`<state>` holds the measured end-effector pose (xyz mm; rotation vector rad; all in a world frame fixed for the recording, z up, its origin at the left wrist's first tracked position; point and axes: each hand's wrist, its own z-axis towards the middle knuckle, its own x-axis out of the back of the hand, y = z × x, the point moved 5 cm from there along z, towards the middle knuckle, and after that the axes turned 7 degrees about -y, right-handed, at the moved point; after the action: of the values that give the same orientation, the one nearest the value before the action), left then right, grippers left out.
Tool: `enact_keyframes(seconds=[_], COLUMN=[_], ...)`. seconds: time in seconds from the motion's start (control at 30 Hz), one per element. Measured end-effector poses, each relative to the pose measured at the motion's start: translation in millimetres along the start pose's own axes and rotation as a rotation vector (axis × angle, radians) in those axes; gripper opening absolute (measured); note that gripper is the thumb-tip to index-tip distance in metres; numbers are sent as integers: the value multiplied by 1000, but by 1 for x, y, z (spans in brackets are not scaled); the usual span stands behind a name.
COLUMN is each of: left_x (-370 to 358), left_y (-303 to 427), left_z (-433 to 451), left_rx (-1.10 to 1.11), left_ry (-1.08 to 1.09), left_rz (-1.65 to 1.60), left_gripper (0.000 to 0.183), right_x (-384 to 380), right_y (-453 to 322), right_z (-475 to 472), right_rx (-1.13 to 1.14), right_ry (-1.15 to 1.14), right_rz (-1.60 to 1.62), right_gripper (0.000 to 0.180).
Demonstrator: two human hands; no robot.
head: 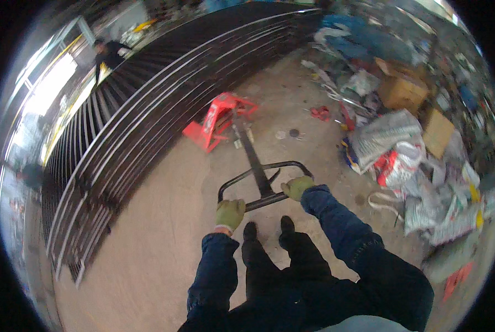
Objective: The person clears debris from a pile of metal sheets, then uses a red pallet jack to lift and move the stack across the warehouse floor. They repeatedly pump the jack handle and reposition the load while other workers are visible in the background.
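Both my hands wear yellow-green work gloves and grip the black loop handle point(263, 202) of a red pallet jack point(219, 111). My left hand point(231, 213) is closed around the loop's left corner. At its right corner, my right hand point(298, 188) holds the bar. A small lever sits inside the loop, beside the dark shaft that runs forward to the red body. That body stands against a long stack of dark metal bars or panels point(164, 87); whether its forks are under the stack is hidden.
Plastic sacks point(386, 133), cardboard boxes point(403, 93) and mixed scrap lie heaped along the right. A red item point(320, 113) and small round pieces lie on the concrete floor point(168, 232). Beyond the stack, at the upper left, a person in dark clothes point(110, 54) leans over its far edge.
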<state>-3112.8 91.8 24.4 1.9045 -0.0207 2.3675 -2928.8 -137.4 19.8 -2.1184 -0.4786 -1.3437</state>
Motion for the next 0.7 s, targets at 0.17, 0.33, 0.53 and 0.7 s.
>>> enact_keyframes(seconds=[0.17, 0.33, 0.53, 0.7], left_x=[8, 19, 51, 88], left_y=[-17, -35, -55, -69], left_z=[-53, -59, -34, 6], left_rx=[-44, 20, 27, 155], left_ry=[-97, -157, -99, -103], left_rz=[20, -42, -115, -229], left_gripper=[10, 15, 25, 28], right_x=[-33, -35, 6, 72], right_y=[-56, -75, -90, -90], right_z=[-38, -40, -28, -22], right_rx=[-37, -17, -15, 71], right_ry=[67, 85, 22, 54], right_rz=[-33, -13, -19, -13], right_gripper=[61, 60, 62, 61])
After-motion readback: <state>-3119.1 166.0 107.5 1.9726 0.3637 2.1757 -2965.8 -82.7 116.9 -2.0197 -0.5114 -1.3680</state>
